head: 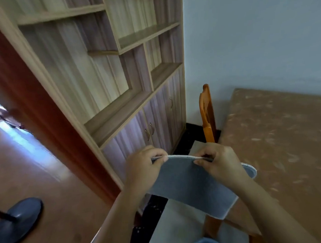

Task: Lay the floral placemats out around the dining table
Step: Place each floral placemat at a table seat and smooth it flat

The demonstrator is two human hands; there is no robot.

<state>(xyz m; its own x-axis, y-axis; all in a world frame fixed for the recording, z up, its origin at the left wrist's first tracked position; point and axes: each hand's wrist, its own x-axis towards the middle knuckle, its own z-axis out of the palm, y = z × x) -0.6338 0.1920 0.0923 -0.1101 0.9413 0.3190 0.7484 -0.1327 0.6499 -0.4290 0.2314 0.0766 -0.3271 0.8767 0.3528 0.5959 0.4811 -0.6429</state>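
My left hand (pixel 145 168) and right hand (pixel 218 163) both pinch the mats (pixel 192 186) by their top edge, long axis running 9 to 3. The table (pixel 285 143) lies at 2 o'clock, nearer my right hand.

Clearance, as I see it: open worktop (pixel 278 134) surface to my right; a wooden chair (pixel 207 115) stands against its left edge; the shelf cabinet (pixel 137 107) walls off the left; a floor (pixel 179 230) strip runs between them.
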